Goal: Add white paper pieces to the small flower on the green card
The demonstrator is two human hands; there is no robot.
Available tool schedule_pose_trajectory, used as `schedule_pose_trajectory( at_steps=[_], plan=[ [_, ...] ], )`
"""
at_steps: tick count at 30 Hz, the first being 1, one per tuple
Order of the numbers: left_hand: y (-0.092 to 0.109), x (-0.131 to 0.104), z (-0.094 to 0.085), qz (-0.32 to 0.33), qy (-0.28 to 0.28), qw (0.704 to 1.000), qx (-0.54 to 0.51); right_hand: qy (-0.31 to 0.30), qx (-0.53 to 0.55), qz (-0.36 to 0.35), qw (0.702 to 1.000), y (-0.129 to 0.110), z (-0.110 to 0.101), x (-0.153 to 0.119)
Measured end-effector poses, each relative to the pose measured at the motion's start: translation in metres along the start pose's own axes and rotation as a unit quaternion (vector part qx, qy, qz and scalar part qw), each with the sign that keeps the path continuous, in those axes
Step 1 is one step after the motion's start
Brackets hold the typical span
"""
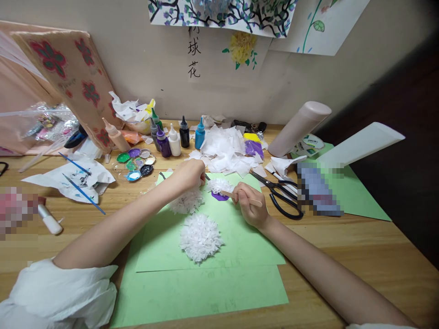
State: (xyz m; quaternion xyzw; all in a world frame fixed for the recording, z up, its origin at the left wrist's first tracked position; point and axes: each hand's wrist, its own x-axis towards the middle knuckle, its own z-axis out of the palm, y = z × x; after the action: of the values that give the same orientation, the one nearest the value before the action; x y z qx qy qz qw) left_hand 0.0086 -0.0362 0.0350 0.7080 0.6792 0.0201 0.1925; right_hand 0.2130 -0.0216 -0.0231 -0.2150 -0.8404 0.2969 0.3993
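Left hand (187,176) pinches tissue tuft (219,185); right hand (252,208) grips stick (245,198) beside it. Risk: purple (219,197) smearing neighbouring pompom (187,202).

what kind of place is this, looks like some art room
Likely a craft or art desk: small paint bottles and a paint palette stand by the wall, scissors lie on green paper, and flower paintings hang above.
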Motion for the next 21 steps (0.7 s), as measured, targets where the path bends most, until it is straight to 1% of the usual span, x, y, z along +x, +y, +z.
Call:
schedule_pose_trajectory(
  at_steps=[4, 6, 8, 13, 15, 17, 21],
  plan=[
    [0.001, 0.0, -0.002, 0.0, -0.005, 1.0, 0.0, 0.013, 0.069, 0.111, 0.991, 0.0, 0.003, 0.008],
    [0.001, 0.0, -0.002, -0.001, -0.005, 1.0, 0.0, 0.025, 0.117, 0.147, 0.982, 0.001, 0.004, 0.01],
    [0.001, 0.001, -0.002, -0.003, -0.005, 1.0, 0.002, 0.041, 0.148, 0.151, 0.977, 0.002, 0.004, 0.008],
    [-0.001, 0.002, -0.001, -0.008, -0.002, 1.0, -0.001, 0.116, 0.151, 0.085, 0.978, 0.005, 0.003, -0.002],
    [-0.004, 0.003, -0.003, -0.002, -0.004, 1.0, -0.008, 0.14, 0.159, 0.079, 0.974, 0.005, 0.002, -0.003],
    [-0.01, 0.004, -0.008, -0.006, 0.006, 1.0, -0.011, 0.162, 0.183, 0.093, 0.965, 0.006, 0.001, -0.002],
    [-0.023, 0.007, -0.015, -0.048, 0.068, 0.997, 0.005, 0.183, 0.231, 0.149, 0.944, 0.009, -0.002, 0.006]
  ],
)
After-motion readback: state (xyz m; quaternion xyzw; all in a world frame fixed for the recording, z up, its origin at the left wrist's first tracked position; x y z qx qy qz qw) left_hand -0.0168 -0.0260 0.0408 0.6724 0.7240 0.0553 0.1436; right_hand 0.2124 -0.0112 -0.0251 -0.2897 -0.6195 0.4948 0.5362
